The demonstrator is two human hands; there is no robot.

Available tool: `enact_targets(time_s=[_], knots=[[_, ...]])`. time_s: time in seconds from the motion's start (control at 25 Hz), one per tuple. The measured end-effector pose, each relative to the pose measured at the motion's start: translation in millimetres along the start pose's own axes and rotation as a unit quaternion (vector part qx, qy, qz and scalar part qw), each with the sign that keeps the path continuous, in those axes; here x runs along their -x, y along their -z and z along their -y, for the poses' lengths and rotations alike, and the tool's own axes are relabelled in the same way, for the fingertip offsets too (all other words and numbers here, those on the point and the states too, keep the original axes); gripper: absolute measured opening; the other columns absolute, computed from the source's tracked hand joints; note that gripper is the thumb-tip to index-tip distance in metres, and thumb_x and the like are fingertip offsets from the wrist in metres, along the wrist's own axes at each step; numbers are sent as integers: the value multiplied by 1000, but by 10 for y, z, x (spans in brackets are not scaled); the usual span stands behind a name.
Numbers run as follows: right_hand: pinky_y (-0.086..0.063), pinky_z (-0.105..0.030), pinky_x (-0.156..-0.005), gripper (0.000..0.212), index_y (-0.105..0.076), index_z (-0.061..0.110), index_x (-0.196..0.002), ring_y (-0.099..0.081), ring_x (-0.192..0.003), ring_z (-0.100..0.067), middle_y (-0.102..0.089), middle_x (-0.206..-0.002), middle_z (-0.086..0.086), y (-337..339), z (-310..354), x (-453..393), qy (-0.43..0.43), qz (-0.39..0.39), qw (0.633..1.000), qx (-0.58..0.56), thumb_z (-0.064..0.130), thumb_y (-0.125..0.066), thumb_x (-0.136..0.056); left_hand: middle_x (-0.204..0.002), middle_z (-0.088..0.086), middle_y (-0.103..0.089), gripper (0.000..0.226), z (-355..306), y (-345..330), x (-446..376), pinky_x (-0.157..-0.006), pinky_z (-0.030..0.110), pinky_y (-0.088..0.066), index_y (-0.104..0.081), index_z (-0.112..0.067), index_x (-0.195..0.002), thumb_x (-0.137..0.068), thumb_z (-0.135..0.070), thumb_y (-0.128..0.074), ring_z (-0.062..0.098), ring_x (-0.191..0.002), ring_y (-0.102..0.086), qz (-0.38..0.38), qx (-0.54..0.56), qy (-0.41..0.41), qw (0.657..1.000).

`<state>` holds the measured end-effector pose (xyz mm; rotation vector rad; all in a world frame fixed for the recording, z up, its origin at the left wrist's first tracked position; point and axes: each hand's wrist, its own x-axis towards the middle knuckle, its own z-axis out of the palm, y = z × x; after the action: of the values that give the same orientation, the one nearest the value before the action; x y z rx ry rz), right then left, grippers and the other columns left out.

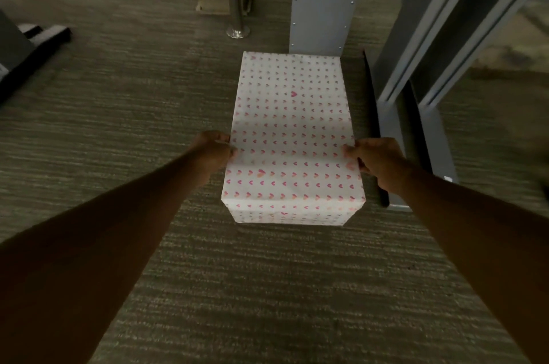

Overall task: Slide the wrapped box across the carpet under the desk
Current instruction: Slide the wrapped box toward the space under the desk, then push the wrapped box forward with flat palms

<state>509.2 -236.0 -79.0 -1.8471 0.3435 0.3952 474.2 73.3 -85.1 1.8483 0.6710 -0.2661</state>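
The wrapped box point(292, 129), white paper with small pink hearts, lies on the grey-brown carpet point(148, 126) under the desk. My left hand point(215, 151) grips its left side and my right hand point(378, 160) grips its right side, thumbs on the top face. The box's far end reaches close to a grey desk leg panel point(322, 22). The fingers below the box's edges are hidden.
A grey desk frame and foot point(421, 114) stand close along the box's right side. A metal post with a round base point(237, 28) stands at the back. A dark object point(26, 45) lies at the far left. Open carpet stretches left of the box.
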Motion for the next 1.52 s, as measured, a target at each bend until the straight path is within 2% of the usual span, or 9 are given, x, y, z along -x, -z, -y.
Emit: enact_targets(time_s=[0.12, 0.28, 0.56, 0.88, 1.08, 1.2, 1.28, 1.36, 1.52], knots=[[-57, -41, -88, 30, -68, 1, -110, -70, -103, -31, -71, -116, -15, -16, 66, -214, -5, -20, 1000, -5, 17, -75, -85, -106, 8, -65, 13, -122, -53, -232, -82, 42, -57, -62, -20, -89, -89, -7, -59, 28, -100, -64, -9, -3, -4, 1000], [-57, -35, -75, 22, -68, 8, -102, -70, -94, -27, -72, -114, -13, -30, 95, -450, -9, -30, 1000, -1, 17, -75, -84, -92, 4, -65, 14, -209, -129, -447, -60, 30, -52, -63, -22, -86, -89, -8, -59, 22, -86, -65, -17, -19, -16, 1000], [-59, -45, -89, 29, -68, 4, -105, -72, -93, -29, -73, -106, -13, 63, 11, -678, -29, -57, 998, 13, 17, -78, -82, -88, 3, -66, 16, -236, -347, -640, -56, 28, -51, -64, -21, -83, -89, -8, -58, 19, -79, -65, -18, -33, -29, 999], [-60, -47, -87, 17, -70, 6, -91, -74, -87, -28, -74, -100, -14, 97, -104, -694, -20, -59, 998, 17, 18, -78, -82, -91, 7, -69, 24, -223, -404, -630, -59, 29, -53, -65, -21, -80, -88, -1, -53, 20, -79, -67, 8, -42, -37, 998], [-62, -38, -77, 21, -69, 10, -97, -73, -79, -21, -75, -101, -13, 66, -77, -577, 9, -52, 996, 70, 26, -75, -85, -108, 13, -67, 21, -318, -437, -509, -55, 27, -48, -62, -8, -111, -91, -14, -58, 20, -79, -63, 15, -109, -36, 993], [-60, -38, -81, 39, -65, 16, -114, -72, -91, -22, -73, -107, -6, 11, -10, -462, 117, -78, 962, 233, 45, -67, -88, -117, 3, -61, 51, -404, -506, -384, -59, 23, -51, -51, -13, -130, -85, -34, -67, 20, -85, -64, -41, -267, -171, 947], [-55, -45, -95, 63, -52, 17, -137, -65, -114, -29, -63, -131, -8, -42, 30, -409, 181, -107, 918, 336, 56, -61, -87, -139, 10, -52, 73, -458, -557, -330, -86, 39, -54, -42, -17, -139, -79, -49, -68, 32, -116, -57, -70, -347, -234, 905], [-41, -50, -111, 83, -34, 17, -151, -48, -136, -35, -44, -154, -13, -94, 86, -354, 225, -134, 873, 412, 63, -56, -86, -156, 15, -29, 94, -509, -582, -261, -109, 55, -35, -24, -19, -149, -75, -63, -61, 38, -141, -30, -96, -414, -261, 867], [-7, -47, -123, 99, -10, 13, -158, -10, -154, -33, -11, -168, -15, -171, 261, -208, 290, -146, 806, 495, 71, -44, -85, -163, 16, -7, 107, -608, -547, -86, -116, 53, -14, -7, -21, -153, -72, -74, -52, 35, -149, -9, -155, -459, -348, 803]])
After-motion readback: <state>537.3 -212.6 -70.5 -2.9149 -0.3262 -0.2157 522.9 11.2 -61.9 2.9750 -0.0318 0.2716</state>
